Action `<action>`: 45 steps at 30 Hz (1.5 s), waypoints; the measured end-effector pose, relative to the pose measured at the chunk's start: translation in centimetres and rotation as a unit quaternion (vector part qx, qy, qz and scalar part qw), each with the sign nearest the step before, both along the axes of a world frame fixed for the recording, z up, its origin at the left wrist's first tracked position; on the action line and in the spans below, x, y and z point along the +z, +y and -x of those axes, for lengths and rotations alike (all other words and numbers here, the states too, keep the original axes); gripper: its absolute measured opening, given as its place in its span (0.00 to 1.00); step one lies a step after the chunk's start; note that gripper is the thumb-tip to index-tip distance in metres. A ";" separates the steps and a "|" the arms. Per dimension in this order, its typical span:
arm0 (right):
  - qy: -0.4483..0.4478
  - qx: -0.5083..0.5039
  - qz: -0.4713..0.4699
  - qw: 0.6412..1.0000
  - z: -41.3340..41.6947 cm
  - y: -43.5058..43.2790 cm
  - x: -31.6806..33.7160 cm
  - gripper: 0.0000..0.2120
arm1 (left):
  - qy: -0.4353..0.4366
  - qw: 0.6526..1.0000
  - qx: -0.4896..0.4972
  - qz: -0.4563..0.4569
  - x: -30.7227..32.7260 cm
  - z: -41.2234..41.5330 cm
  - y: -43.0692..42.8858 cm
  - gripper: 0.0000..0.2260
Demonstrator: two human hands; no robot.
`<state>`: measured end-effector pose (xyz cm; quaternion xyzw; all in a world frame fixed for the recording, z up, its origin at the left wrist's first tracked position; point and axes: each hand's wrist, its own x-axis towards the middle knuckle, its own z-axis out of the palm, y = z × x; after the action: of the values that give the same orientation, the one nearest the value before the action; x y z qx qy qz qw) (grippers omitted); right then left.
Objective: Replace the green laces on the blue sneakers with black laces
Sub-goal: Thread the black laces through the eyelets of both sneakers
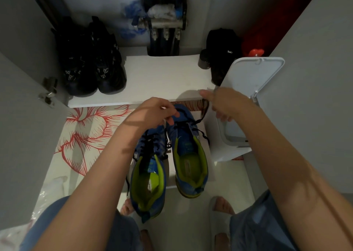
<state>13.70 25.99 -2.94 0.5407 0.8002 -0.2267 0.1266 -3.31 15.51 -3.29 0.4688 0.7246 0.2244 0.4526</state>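
Note:
Two blue sneakers with lime-green lining stand side by side on the floor, toes pointing away from me: the left sneaker and the right sneaker. Both carry black laces. My left hand pinches a lace end over the right sneaker's toe area. My right hand holds the other black lace end, pulled up and to the right. No green laces are in view.
A white bin with its lid up stands right of the sneakers. A white shelf ahead holds a pair of black shoes and a black bag. A red-flowered mat lies on the left, with my knees and feet below.

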 end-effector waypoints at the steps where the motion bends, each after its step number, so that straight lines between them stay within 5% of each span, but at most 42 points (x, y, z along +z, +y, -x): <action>1: 0.032 0.079 -0.028 0.996 0.7 -0.8 0.3 0.22 | 0.000 1.000 -0.025 -0.007 0.0 -0.3 0.2 0.11; 4: 0.286 0.113 0.104 0.946 2.8 -2.8 0.9 0.18 | -0.016 0.998 -0.050 -0.039 0.4 -1.3 0.7 0.10; 5: 0.304 0.110 0.138 0.936 3.2 -2.9 0.9 0.19 | -0.021 0.998 -0.048 -0.043 0.5 -1.4 0.9 0.10; 9: 0.240 0.112 0.172 0.949 2.5 -1.7 0.1 0.27 | 0.014 0.999 -0.028 -0.040 0.8 -0.3 1.5 0.10; 14: 0.294 0.114 0.123 0.941 1.5 0.2 -0.3 0.16 | -0.067 0.998 -0.020 -0.001 1.0 0.8 1.2 0.08; 28: 0.110 0.105 -0.034 0.988 0.1 2.0 -1.8 0.14 | -0.069 0.996 0.048 0.036 -0.1 1.3 1.5 0.08; 30: 0.143 0.136 0.021 0.980 0.6 1.4 -1.6 0.13 | -0.082 0.994 0.059 0.039 -0.1 0.8 1.4 0.10; 33: 0.218 0.195 0.162 0.943 2.0 0.0 -1.8 0.24 | -0.104 0.991 0.085 0.024 0.0 -0.5 1.3 0.07; 36: 0.287 0.151 0.208 0.923 2.9 -0.6 -2.2 0.31 | -0.006 0.994 0.112 0.012 -0.1 -1.0 1.6 0.16; 45: 0.370 0.100 0.157 0.910 2.7 -0.9 -3.6 0.10 | -0.174 0.970 0.168 0.018 -0.9 -1.1 1.4 0.17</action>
<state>10.97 25.12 -6.50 0.3084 0.7935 -0.5194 -0.0734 -2.24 16.96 -4.16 0.2861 0.7073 0.3622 0.5355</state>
